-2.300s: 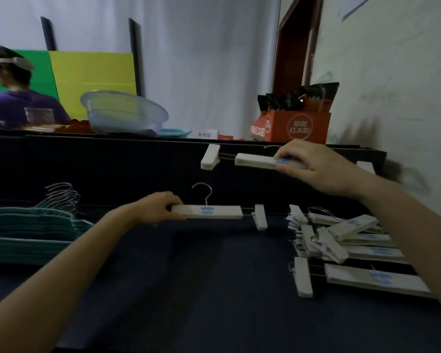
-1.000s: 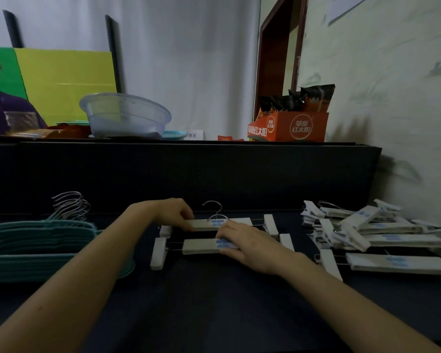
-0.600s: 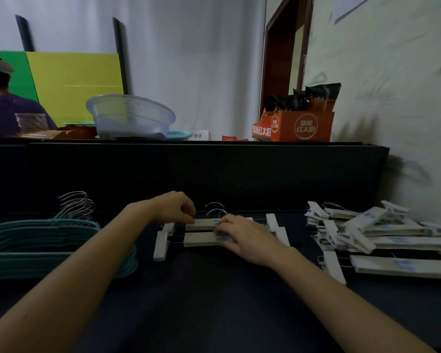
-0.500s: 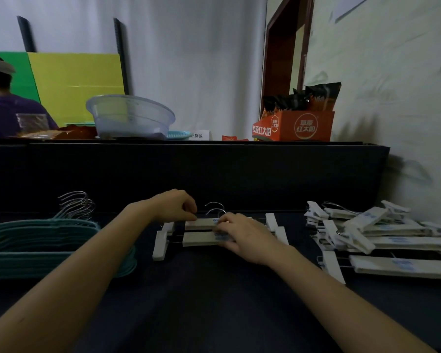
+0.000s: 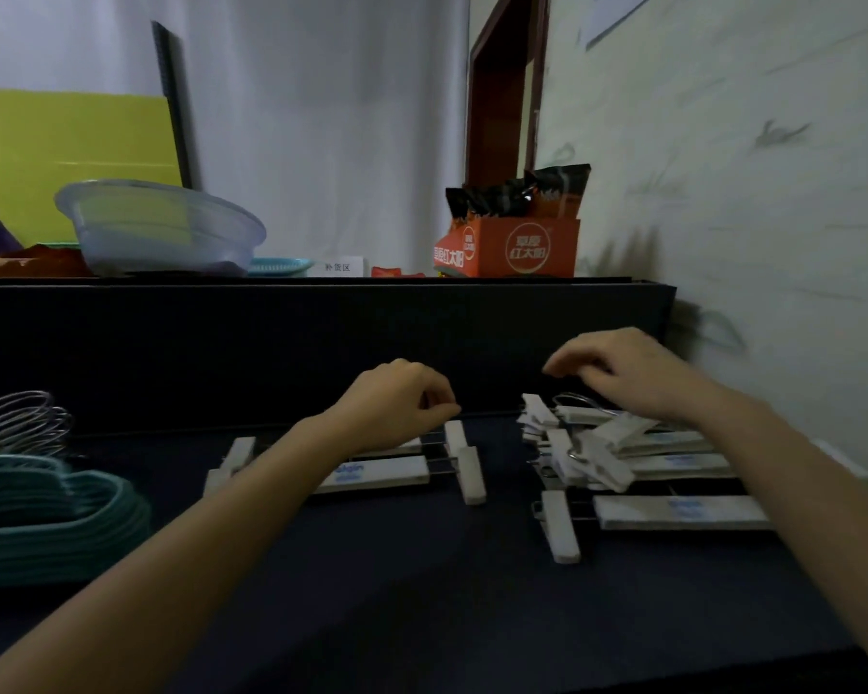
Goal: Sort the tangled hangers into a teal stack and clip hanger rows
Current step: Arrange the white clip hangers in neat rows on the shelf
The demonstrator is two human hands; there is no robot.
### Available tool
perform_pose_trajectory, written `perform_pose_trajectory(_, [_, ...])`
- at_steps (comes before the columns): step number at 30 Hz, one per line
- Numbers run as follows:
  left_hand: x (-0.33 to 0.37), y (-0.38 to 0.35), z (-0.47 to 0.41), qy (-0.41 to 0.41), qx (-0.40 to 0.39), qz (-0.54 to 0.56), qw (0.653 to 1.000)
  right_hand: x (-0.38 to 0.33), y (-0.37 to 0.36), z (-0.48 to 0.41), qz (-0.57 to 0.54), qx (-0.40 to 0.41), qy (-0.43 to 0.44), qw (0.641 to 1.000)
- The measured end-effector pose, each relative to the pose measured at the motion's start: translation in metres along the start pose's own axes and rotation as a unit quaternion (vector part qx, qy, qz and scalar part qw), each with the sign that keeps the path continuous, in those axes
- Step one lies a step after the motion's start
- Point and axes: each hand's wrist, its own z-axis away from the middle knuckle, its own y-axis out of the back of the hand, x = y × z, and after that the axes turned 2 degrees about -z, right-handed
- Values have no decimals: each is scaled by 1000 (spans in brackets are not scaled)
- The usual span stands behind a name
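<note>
Beneath spread, empty fingers (image 5: 570, 365) of right hand (image 5: 627, 378), tangled clip hanger pile (image 5: 617, 435) is hovered over; hangers best lifted singly, clips freed first. Left hand (image 5: 394, 403) curled above laid row (image 5: 382, 474), grip not discernible.

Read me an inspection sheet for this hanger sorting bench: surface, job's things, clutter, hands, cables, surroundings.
Surface: dark table, dimly lit.
Job's things: teal stack at the left; two clip hangers side by side in the middle; tangled pile of clip hangers at the right.
Clutter: basin, orange box and plate on the shelf behind.
Hands: left hand curled above the two clip hangers, whether it holds anything cannot be told; right hand over the pile, fingers relaxed, holding nothing.
Cables: nothing seen.
Surroundings: white curtain, yellow board, wall at the right, door frame.
</note>
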Motion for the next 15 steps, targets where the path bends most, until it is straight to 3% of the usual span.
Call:
perform_pose_trajectory(4, [36, -13, -18, -45, 14, 14, 999, 65, 13, 15, 83, -89, -73, 990])
perform_pose_trajectory(7, [54, -25, -30, -56, 26, 29, 998, 89, 7, 25, 126, -169, -79, 974])
perform_pose_trajectory(15, [73, -46, -54, -24, 45, 73, 996, 101, 6, 14, 159, -211, -30, 964])
